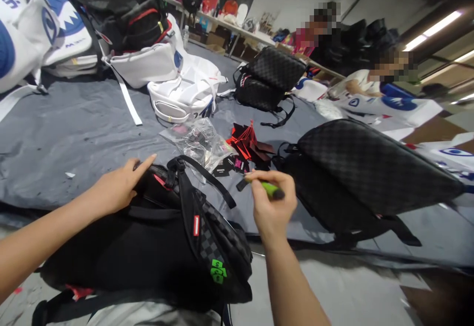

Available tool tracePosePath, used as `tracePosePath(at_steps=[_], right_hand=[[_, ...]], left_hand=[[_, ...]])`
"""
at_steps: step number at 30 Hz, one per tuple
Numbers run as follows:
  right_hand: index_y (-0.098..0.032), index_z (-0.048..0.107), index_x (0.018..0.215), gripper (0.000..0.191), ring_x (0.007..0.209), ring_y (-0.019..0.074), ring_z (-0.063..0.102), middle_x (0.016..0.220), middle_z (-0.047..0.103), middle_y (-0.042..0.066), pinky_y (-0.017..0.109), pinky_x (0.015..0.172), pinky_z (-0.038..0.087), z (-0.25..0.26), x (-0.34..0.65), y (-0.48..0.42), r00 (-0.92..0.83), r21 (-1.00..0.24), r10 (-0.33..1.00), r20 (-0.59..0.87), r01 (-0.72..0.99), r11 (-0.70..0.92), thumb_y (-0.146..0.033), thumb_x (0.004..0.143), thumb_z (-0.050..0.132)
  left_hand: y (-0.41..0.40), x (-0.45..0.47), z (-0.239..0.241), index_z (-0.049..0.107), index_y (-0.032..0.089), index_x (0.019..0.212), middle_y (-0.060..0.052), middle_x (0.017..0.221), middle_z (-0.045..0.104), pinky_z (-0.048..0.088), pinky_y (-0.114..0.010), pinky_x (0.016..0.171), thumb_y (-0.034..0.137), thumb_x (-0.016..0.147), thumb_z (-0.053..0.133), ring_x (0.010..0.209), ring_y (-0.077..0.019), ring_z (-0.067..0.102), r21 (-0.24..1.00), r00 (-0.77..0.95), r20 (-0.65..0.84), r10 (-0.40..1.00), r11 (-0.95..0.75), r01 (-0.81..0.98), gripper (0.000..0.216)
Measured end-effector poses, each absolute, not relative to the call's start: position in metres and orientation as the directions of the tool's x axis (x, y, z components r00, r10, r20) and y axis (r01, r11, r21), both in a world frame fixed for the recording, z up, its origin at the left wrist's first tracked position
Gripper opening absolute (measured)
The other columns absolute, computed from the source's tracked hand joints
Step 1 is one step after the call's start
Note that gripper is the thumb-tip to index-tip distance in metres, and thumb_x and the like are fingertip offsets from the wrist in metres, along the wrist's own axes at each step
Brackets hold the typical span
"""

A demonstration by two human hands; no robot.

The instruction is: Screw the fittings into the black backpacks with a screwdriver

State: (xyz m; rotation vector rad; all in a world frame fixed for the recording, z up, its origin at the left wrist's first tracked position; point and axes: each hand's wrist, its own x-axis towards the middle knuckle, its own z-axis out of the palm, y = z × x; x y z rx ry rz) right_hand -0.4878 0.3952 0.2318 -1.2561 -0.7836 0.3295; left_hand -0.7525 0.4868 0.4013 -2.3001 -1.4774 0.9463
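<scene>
Backpack (148, 247), black with a checkered panel (218, 227), lies at the near edge of the grey tabletop (107, 150). Left hand (120, 185): index finger extended at the backpack's upper edge, the other fingers partly hidden, so whether they grip cannot be told. Right hand (276, 205): fingers closed around a green tool (269, 188), near red-and-black tags (245, 144).

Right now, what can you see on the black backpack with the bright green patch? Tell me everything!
The black backpack looks like soft fabric, with a dark checkered panel, a red-and-white label on a black strap, a reddish bit near the top, and the green patch near its right end. It lies sideways at the near edge of the table. The left hand touches its upper edge; what supports it underneath is unclear.
</scene>
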Motion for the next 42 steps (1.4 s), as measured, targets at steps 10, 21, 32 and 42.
tracePosePath(at_steps=[10,21,32,42], right_hand=[[-0.009,0.062,0.121,0.038,0.118,0.0225,0.051,0.125,0.058,0.016,0.031,0.094,0.038,0.108,-0.480,0.499,-0.139,-0.578,0.984,0.109,0.796,0.177,-0.006,0.087,0.046],[-0.013,0.071,0.092,0.020,0.090,0.0179,0.060,0.092,0.068,0.009,0.026,0.082,0.040,0.120,-0.474,0.472,0.140,-0.816,0.990,0.031,0.575,-0.056,-0.010,0.079,0.055],[-0.014,0.065,0.089,0.027,0.060,0.0123,0.052,0.072,0.062,0.004,0.023,0.058,0.039,0.280,-0.539,0.418,0.087,-0.964,0.962,0.259,-0.039,0.263,-0.040,0.082,0.059],[-0.020,0.061,0.085,0.013,0.070,0.0149,0.058,0.074,0.063,0.002,0.027,0.060,0.024,0.311,-0.612,0.425,-0.341,-0.708,0.939,0.039,0.654,0.266,-0.015,0.086,0.049]], left_hand=[[0.484,-0.749,0.403,-0.018,0.036,0.153,-0.011,0.145,0.030,0.050,-0.033,0.078,0.014,0.083,0.049,0.110,-0.0251,0.057,-0.494,0.270,-0.399,0.876,-0.454,0.741,0.100],[0.482,-0.745,0.408,-0.011,0.033,0.155,-0.012,0.142,0.034,0.050,-0.035,0.077,0.013,0.082,0.050,0.109,-0.0266,0.056,-0.472,0.264,-0.411,0.872,-0.452,0.757,0.097],[0.477,-0.739,0.404,-0.005,0.032,0.156,-0.017,0.140,0.035,0.052,-0.039,0.080,0.009,0.073,0.057,0.106,-0.0310,0.060,-0.456,0.288,-0.356,0.889,-0.434,0.777,0.106],[0.465,-0.782,0.415,-0.002,0.016,0.157,-0.012,0.157,0.020,0.025,-0.035,0.117,0.043,0.092,0.052,0.143,-0.0213,0.027,0.127,0.431,-0.203,0.879,-0.413,0.902,0.089]])
